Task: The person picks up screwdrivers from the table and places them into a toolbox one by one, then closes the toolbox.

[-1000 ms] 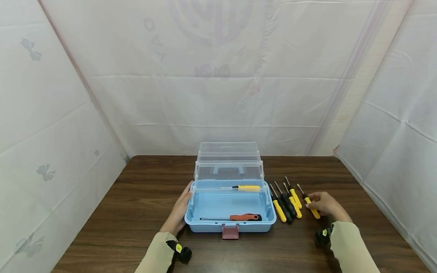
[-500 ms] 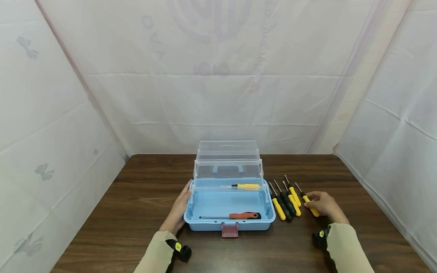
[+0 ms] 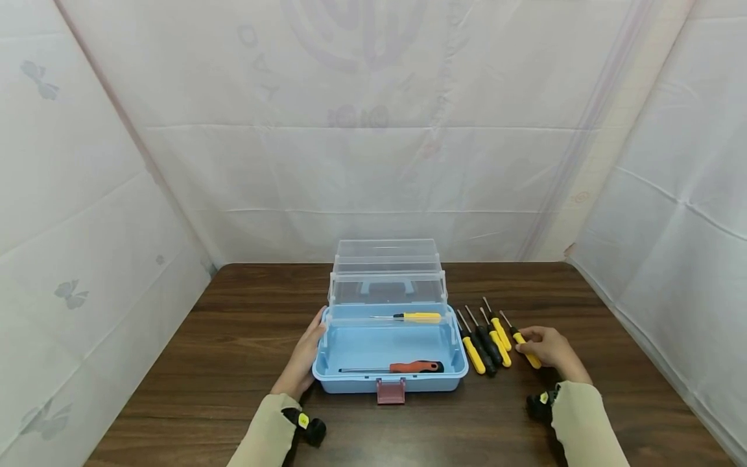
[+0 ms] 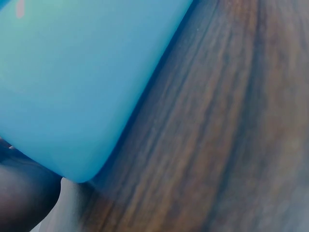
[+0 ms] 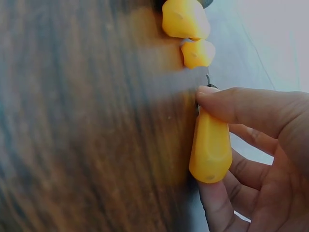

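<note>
Thumb (image 5: 227, 104) and fingers (image 5: 248, 171) of a person's right hand (image 3: 547, 347) pinched a yellow-handled screwdriver (image 5: 211, 145), the grip parted only by the handle's thickness, with the thumb up near the dark collar. The tool's shaft pointed away from the person, slanting left over the wooden tabletop (image 3: 257, 331); whether it touched the wood could not be told. It sat just right of a cluster of yellow- and black-handled screwdrivers (image 3: 486, 348), with the blue toolbox (image 3: 350, 385) to their left. The left hand (image 3: 303, 362), fingers extended, rested against the box's left side. Inside, an orange-and-black screwdriver (image 3: 415, 367) lay along the front.
</note>
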Available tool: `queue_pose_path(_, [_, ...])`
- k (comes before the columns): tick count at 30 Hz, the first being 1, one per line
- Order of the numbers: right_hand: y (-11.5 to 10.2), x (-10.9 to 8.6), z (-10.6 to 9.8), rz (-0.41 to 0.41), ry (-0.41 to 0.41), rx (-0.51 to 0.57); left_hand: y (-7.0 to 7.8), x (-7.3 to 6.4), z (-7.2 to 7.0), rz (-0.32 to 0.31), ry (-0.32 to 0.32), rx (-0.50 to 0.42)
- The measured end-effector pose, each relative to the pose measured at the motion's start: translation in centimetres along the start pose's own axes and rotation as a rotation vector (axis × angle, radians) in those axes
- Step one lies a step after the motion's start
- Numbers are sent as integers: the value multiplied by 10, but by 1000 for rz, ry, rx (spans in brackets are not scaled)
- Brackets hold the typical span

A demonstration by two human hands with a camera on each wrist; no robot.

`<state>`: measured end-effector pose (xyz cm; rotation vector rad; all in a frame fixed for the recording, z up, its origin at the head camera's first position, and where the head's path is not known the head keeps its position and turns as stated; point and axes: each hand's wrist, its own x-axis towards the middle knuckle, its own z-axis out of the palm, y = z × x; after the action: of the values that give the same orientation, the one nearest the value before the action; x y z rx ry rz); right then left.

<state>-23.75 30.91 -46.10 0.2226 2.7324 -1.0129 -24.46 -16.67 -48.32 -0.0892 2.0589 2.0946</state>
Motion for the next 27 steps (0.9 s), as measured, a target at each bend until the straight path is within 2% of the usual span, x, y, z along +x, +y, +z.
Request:
queue_pose_path(7, [-1,0,3,12,20,42,-1,0,-1,-2,-2,-6])
queue_pose_path(15, [2,0,6,12,23,30,-3,-1,-1,-7,6,-1])
queue_pose_path(27, [5,2,1,-31,15,67,0,-1,-1,-5,3,8])
